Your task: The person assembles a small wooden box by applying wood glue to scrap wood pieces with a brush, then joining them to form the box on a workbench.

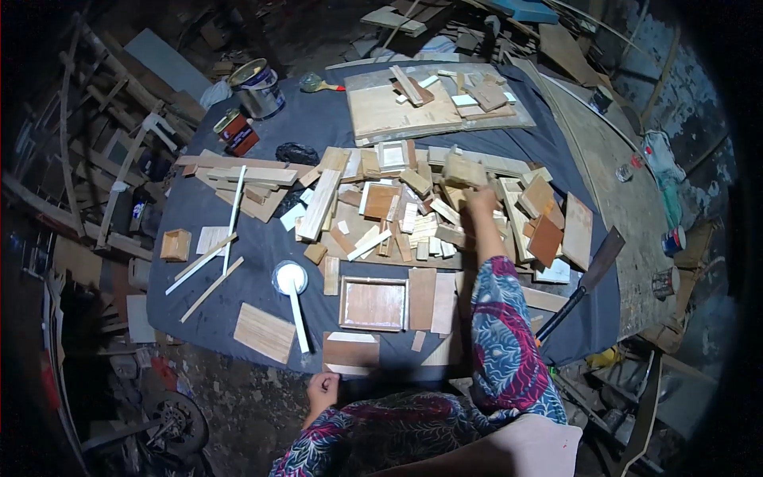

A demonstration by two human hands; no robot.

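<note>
My right hand point(482, 203) reaches over the pile of wood scraps, its fingers at a light wooden block point(464, 170) that it grips at the pile's back. My left hand point(323, 387) is curled at the table's front edge; whether anything small is inside it is hidden. Just behind it lies a brown board with white strips point(351, 350). Near the middle front sits a shallow wooden tray-like box point(373, 304). Left of that box stands a round container of white glue point(289, 278) with a white stick point(299, 319) lying across it.
A saw point(602, 258) with a black handle lies at the right edge. At the back left are a paint can point(257, 89), a red-brown tin point(236, 133) and a brush point(319, 83). A large board point(381, 111) with scraps lies at the back.
</note>
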